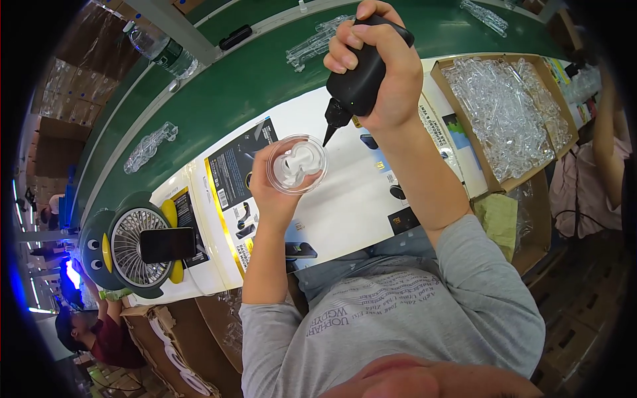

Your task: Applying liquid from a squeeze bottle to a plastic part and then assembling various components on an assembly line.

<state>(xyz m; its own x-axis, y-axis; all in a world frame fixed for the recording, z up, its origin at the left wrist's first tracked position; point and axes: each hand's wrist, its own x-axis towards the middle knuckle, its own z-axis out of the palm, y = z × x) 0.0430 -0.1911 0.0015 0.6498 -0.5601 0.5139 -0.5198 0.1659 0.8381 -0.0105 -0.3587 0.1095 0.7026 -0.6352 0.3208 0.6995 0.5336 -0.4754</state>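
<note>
My left hand holds up a round clear plastic part with a white shaped insert inside it. My right hand grips a black squeeze bottle, tilted so that its pointed black nozzle reaches down to the right rim of the clear part. Both hands are above a white printed board lying across my lap at the edge of a green conveyor belt.
A cardboard box full of clear plastic parts stands at the right. Several clear parts lie on the belt. A penguin-shaped fan with a dark phone on it sits at the left. A water bottle stands beyond the belt. Other people sit at both sides.
</note>
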